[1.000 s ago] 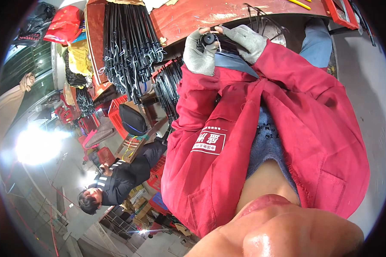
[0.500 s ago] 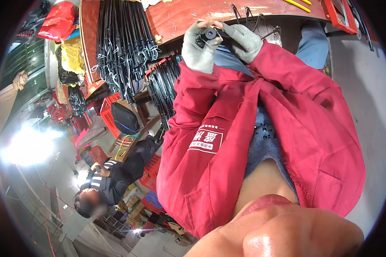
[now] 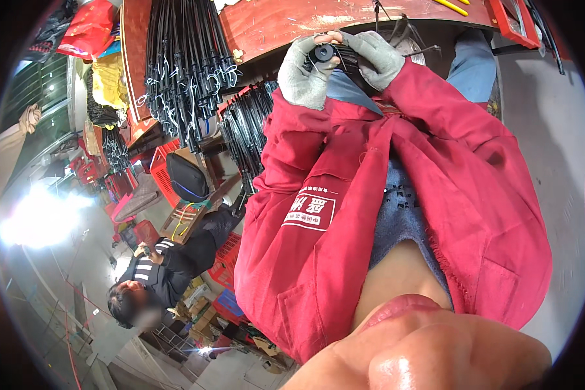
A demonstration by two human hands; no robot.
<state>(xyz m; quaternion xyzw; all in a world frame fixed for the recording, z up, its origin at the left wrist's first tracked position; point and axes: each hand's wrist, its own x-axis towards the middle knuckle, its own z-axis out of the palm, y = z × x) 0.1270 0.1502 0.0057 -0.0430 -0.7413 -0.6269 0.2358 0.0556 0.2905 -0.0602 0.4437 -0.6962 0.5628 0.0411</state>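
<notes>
Gripping a round black disc with a small dark centre (image 3: 324,53), the grey-gloved left fingers (image 3: 309,45) curl around it; the grey-gloved right fingers (image 3: 359,44) bend inward just beside it, and whether they pinch anything is too hidden to tell. Beyond the fingers lies a scuffed red worktop (image 3: 273,26), with bundled slender black rods (image 3: 188,71) to their left.

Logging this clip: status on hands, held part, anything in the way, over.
Left hand closed on round black part. Right hand close beside it, grip unclear. Thin black rods just beyond right hand, near red table edge.
</notes>
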